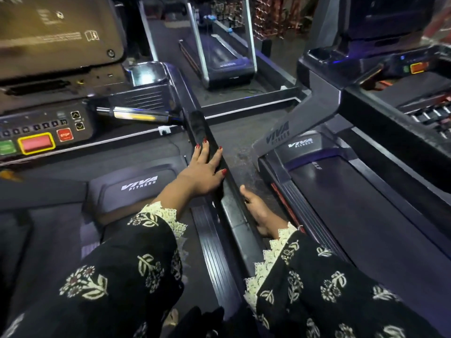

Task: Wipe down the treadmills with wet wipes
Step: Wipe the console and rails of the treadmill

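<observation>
Sleeves (127, 262), left hand (204, 168), right hand (259, 211) on handrail (200, 125), "VIVA FITNESS" treadmill (117, 196)

Left hand (205, 168) flat on the treadmill handrail (199, 125), right hand (257, 211) beside it, possibly around its underside.

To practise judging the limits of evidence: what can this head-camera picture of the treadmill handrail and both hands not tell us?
All in the head view:
- No wet wipe shows; the left hand, palm on the handrail, would hide one.
- Right hand: fingers hidden behind the handrail.
- Small console buttons: labels blurred.
- Neighbouring treadmill: console blurred, cut by the right edge.
</observation>
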Motion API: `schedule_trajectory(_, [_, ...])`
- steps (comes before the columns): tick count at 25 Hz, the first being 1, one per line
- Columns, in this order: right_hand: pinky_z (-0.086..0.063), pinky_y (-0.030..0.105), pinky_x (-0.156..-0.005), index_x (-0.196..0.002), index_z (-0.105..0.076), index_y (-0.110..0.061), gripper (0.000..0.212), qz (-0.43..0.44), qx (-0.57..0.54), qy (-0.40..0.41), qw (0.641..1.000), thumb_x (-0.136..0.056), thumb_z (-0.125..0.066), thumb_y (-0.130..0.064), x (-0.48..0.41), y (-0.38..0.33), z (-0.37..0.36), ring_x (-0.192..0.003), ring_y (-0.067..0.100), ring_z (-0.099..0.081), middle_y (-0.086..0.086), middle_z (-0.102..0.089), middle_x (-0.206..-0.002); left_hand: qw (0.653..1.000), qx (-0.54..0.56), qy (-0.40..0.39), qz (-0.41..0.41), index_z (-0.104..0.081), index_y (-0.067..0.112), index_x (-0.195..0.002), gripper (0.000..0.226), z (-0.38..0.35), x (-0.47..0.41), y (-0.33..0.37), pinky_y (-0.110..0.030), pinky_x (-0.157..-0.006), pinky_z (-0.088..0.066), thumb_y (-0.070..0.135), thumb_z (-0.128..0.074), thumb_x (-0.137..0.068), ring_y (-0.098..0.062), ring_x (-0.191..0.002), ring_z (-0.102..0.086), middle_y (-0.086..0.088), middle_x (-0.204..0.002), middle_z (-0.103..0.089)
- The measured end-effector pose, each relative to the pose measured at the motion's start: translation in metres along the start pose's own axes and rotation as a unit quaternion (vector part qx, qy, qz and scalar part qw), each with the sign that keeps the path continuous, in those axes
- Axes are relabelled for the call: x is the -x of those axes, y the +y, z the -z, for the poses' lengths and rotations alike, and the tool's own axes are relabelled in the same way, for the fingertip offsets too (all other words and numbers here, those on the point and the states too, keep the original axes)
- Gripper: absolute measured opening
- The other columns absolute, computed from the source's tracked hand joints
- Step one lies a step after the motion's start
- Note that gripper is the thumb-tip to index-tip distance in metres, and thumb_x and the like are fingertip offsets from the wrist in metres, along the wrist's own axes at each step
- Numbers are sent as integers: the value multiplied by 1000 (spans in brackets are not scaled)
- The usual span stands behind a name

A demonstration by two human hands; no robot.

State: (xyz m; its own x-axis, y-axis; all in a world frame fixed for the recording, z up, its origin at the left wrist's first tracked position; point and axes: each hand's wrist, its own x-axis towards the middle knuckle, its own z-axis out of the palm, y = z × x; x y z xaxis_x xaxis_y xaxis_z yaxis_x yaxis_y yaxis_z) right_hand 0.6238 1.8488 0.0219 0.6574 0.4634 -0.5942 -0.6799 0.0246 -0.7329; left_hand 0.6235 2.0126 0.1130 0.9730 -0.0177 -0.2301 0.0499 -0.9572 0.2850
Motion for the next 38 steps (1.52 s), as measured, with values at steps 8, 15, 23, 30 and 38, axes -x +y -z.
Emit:
schedule_trajectory(8, [-50,37,-70,-112,-66,2,84,-44,6,-4,999,-76,-50,-72,14,17,16,-74,34,-59,33,-56,-123,1000,-11,-12,14,2,25,-154,60,2,-4,0,-44,-119,6,35,-30,-104,-36,-144,21,-16,-157,22])
schedule_trajectory(15, [-56,27,-58,-93,-64,1,70,-23,26,-22,999,-95,-30,-61,46,21,23,-57,17,-67,9,-69,-67,999,-27,-25,18,-2,26,-154,58,4,-14,3,-47,-118,8,34,-31,-104,-45,-141,22,-19,-156,24])
schedule_trajectory(23, [-23,26,-111,-149,-24,-10,62,57,155,-13,986,-101,-21,-48,111,21,14,-138,11,-28,-1,-25,-153,999,-25,-24,-3,0,29,-154,57,0,-14,-4,-50,-118,7,38,-27,-104,-46,-140,23,-19,-156,25])
schedule_trajectory(30, [-19,31,-116,-149,-28,-22,58,143,352,97,920,-99,-27,-52,129,22,-27,-141,14,-28,-3,-33,-152,997,-36,9,-68,-11,32,-153,51,-13,-6,-13,-50,-117,12,40,-22,-104,-39,-141,27,-20,-157,20])
schedule_trajectory(38, [-29,28,-114,-146,-35,-19,53,332,595,242,691,-95,-43,-5,144,58,-55,-138,16,-37,1,-42,-148,994,5,-3,-106,-25,45,-146,53,-22,-3,-21,-52,-117,11,59,-17,-96,-33,-140,32,-7,-160,17])
